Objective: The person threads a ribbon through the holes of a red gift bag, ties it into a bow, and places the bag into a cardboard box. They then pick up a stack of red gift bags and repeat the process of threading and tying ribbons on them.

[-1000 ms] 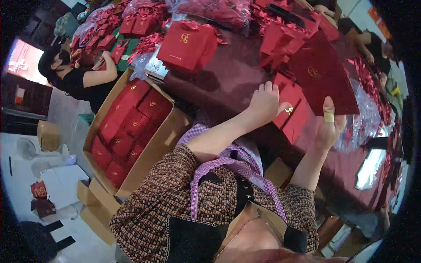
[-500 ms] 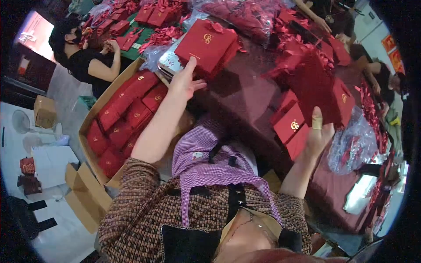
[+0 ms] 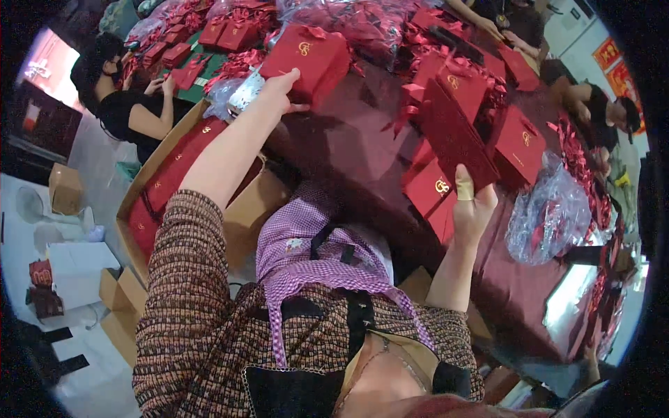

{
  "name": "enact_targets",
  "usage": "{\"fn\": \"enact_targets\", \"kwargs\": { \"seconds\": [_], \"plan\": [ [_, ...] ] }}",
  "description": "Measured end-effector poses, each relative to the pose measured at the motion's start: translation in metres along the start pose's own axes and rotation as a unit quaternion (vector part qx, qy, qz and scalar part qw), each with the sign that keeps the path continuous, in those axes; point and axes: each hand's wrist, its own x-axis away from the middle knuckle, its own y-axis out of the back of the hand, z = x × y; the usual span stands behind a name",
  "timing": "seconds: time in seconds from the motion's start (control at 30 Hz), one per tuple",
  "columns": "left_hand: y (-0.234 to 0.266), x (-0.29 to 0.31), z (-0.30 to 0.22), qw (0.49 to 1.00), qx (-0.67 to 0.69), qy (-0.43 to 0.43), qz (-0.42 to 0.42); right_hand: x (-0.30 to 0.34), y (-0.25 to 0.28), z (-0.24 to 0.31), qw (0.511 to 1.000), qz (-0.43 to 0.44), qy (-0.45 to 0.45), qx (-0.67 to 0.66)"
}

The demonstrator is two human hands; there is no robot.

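Out at the upper middle, my left hand (image 3: 282,92) is closed on a stack of red gift bags (image 3: 317,63), its thumb on the front face below a gold emblem. Tilted in my right hand (image 3: 475,207) is another red gift bag (image 3: 456,125) with red ribbon at its top; my thumb lies on its near edge, and a tan wrap covers part of that thumb. Beyond it stands a red bag (image 3: 521,148) with a gold emblem. Left of my right hand, more red bags (image 3: 426,187) lie on the dark red tablecloth (image 3: 362,150).
At my left stands an open carton (image 3: 125,216) of red bags, partly behind my arm. Clear plastic wrap (image 3: 547,212) lies on the table at right. Red bags and ribbons are heaped at the back. A person (image 3: 132,104) works at the far left, others at the far right.
My left hand has moved slightly left and up with the stack. The bag in my right hand has swung more upright and left, uncovering its gold emblem and the bag to its right.
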Motion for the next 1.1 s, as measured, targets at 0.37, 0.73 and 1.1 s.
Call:
{"fn": "enact_targets", "kwargs": {
  "seconds": [0.37, 0.73, 1.1],
  "plan": [
    [-0.001, -0.014, -0.023, 0.999, -0.009, 0.009, 0.039, -0.034, -0.035, -0.009, 0.956, 0.024, -0.187, -0.223],
    [0.02, 0.045, 0.001, 0.977, -0.174, -0.106, 0.061, -0.052, -0.048, 0.0, 0.97, 0.088, -0.132, 0.182],
    [0.009, 0.077, 0.057, 0.961, -0.191, -0.109, 0.169, -0.04, -0.099, -0.044, 0.782, 0.259, 0.339, 0.454]
  ]
}}
